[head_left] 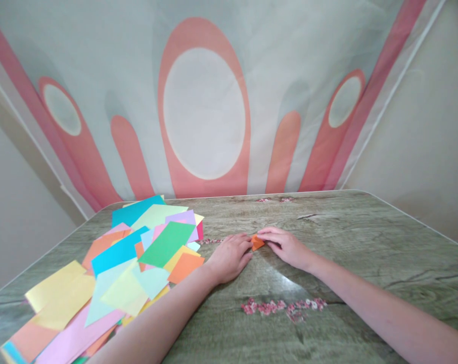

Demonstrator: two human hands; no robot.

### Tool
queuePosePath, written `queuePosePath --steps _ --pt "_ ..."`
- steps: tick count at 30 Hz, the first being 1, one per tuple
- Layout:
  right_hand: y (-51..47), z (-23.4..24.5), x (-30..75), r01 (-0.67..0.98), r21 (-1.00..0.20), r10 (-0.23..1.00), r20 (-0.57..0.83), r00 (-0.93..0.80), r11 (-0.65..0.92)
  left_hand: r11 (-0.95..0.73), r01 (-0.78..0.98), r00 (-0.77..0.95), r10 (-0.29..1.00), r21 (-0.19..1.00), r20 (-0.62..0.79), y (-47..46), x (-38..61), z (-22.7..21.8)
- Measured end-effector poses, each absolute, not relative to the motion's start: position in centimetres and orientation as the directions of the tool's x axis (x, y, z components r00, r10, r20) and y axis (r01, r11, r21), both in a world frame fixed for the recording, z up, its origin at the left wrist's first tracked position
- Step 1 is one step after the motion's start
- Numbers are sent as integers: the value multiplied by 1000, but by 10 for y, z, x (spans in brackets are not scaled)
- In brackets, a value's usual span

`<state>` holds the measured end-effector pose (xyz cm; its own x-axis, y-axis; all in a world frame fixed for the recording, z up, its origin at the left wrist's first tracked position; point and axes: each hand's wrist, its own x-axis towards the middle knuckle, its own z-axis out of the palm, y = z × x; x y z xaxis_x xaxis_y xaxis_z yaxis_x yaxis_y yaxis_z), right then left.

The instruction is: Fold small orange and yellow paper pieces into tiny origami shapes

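Note:
A small piece of folded orange paper (257, 243) lies on the table between my two hands. My left hand (231, 257) rests on the tabletop with its fingers bent and close together, their tips holding the paper's left edge. From the other side, my right hand (287, 246) grips the right edge, fingers on top and thumb lower down. Fingertips cover part of the paper, so its full shape is hidden.
A loose heap of coloured paper sheets, a green sheet (167, 244) among them, spreads over the left side beside my left forearm. The wood-patterned tabletop (350, 227) has pink flower prints. Behind its far edge hangs a grey-and-pink cloth backdrop (134, 45).

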<state>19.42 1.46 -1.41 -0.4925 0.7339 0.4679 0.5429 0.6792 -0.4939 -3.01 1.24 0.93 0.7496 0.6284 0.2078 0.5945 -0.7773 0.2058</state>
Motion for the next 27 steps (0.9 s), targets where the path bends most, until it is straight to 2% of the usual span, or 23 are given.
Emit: queuePosePath --steps 10,15,20,27 --pt "35 -10 196 491 -543 720 377 -582 681 -781 581 752 623 229 217 15 -31 9" --pt "45 -9 197 477 -589 721 289 -630 652 -797 570 763 603 201 231 14 -31 10" --pt "49 -7 197 449 -677 750 237 -617 583 -804 573 766 594 157 245 12 -29 12" --pt "44 -11 191 504 -671 807 254 -534 545 -807 577 770 588 126 248 10 -28 16"
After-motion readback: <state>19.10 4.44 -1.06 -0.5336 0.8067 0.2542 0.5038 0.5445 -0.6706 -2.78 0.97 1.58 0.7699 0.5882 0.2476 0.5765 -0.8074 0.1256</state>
